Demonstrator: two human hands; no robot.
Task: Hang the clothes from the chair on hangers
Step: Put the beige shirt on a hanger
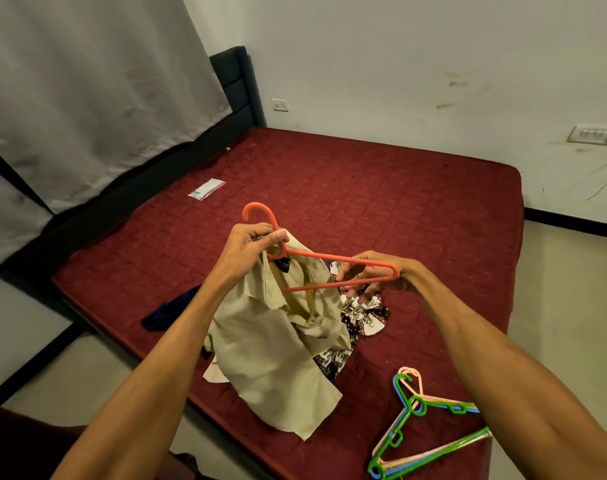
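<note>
In the middle of the frame the left hand [252, 242] is closed around the neck of an orange hanger [324, 259], just under its hook, and the same grip pinches the collar of a beige shirt [278, 341]. The hook points to the upper left of the frame. The shirt hangs from that hand and drapes down onto the red mattress [416, 202], its lower part lying crumpled toward the bottom centre.

The right hand [371, 273] is at the hanger's far shoulder, right of centre, its fingers curled loosely around the rounded end and the lower bar; I cannot tell how firmly it grips. The hanger's near arm passes over the shirt's open collar.

Under and behind the shirt lies a patterned garment [364, 313], black and white with some red. A dark blue cloth [167, 311] lies at the mattress edge, left of centre. At the lower right of the frame a pile of green, blue and pink hangers [420, 427] rests on the mattress. A small clear packet [206, 189] lies on the mattress toward the upper left, near the dark headboard [241, 84].
</note>
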